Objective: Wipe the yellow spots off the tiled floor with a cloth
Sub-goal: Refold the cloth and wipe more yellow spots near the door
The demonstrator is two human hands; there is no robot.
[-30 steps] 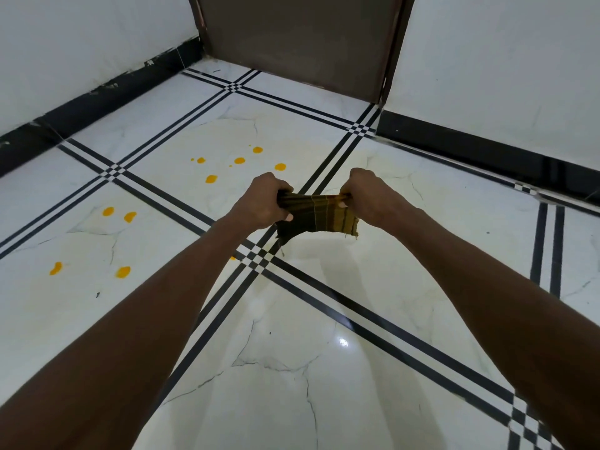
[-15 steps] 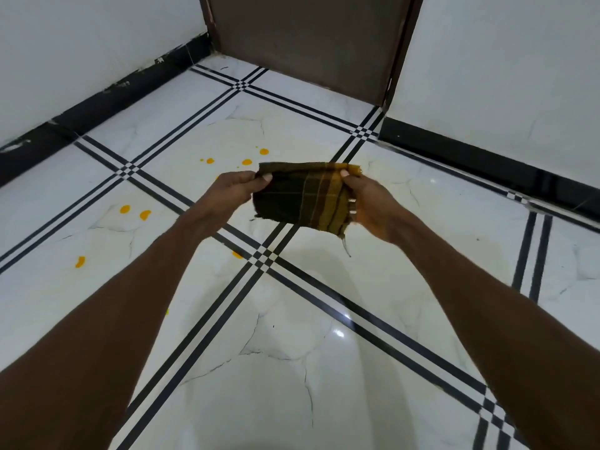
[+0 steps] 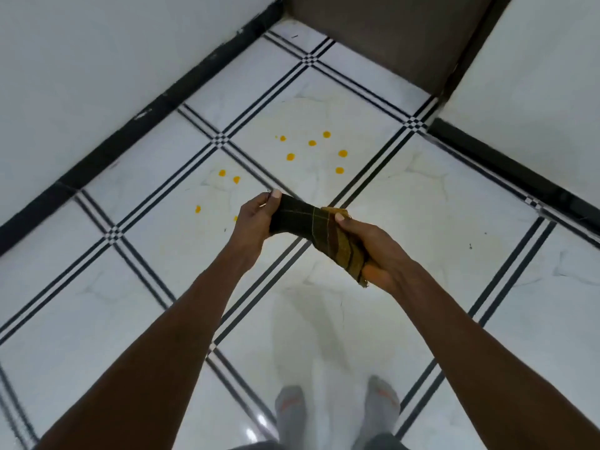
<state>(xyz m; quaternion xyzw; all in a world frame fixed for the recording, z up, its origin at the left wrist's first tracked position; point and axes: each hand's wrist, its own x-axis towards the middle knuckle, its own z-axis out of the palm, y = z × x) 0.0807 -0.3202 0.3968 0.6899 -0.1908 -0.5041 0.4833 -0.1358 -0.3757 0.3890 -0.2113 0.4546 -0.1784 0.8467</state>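
Cloth: one dark checked cloth (image 3: 319, 230), held above the tiled floor (image 3: 422, 206).
Left hand (image 3: 256, 219): fingers curled round one end.
Right hand (image 3: 373, 251): gripping the other end.
Yellow spots (image 3: 311, 143): about ten, on two tiles.
Feet: two grey socks (image 3: 290, 407).

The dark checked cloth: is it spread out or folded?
Folded: the dark checked cloth forms a narrow band between left hand and right hand.

Glossy white marbled floor tiles (image 3: 406, 222) with thin black double-line borders and small checkered corners, black skirting (image 3: 136, 125) along pale walls (image 3: 97, 60) left and right, brown door (image 3: 389, 37) at the far corner, soft overhead glare near.
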